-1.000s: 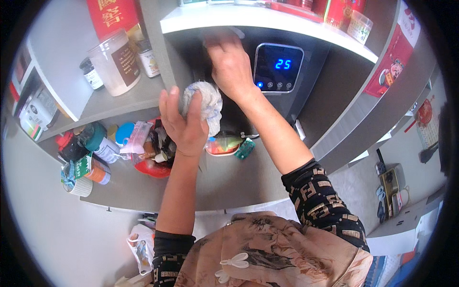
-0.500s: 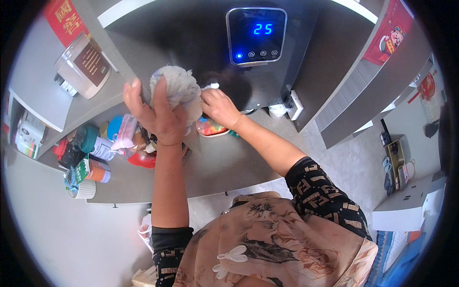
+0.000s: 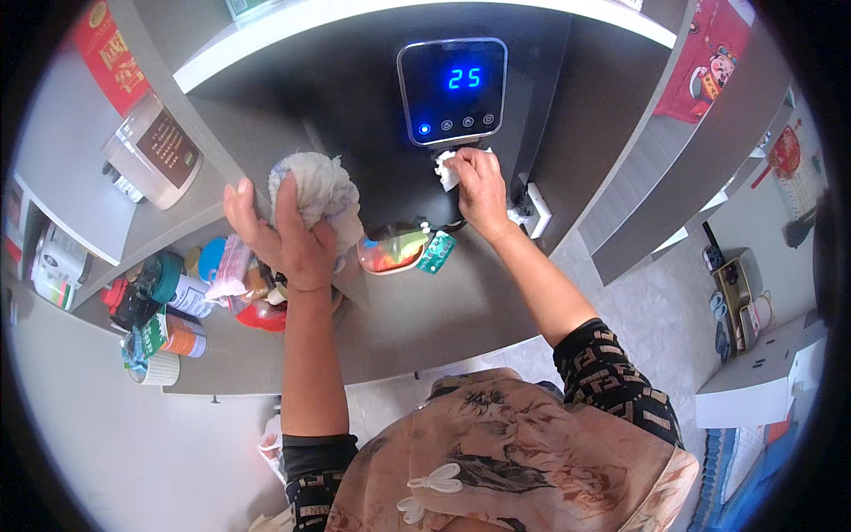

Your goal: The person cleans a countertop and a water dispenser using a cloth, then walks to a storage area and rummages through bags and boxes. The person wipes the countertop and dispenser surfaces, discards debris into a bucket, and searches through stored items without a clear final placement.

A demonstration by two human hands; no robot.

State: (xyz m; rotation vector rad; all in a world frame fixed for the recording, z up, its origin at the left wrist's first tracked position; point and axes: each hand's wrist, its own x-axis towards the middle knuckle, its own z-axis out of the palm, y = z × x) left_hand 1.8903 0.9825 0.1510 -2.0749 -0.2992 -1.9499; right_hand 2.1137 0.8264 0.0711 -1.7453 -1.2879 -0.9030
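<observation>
While the left hand (image 3: 301, 257) holds a crumpled white cloth (image 3: 332, 202) with fingers spread, presumably to support its bulk, I log the right hand (image 3: 485, 199), fingers pinching a white tissue (image 3: 447, 175) just below the lit display panel (image 3: 454, 106).

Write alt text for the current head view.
A person's right hand holds a crumpled white tissue just below the lit panel of a dark appliance, while the left hand holds a bunched whitish cloth. Assorted containers sit at left.

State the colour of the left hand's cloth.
The cloth is off-white with faint bluish patches, seen in the head view.
</observation>
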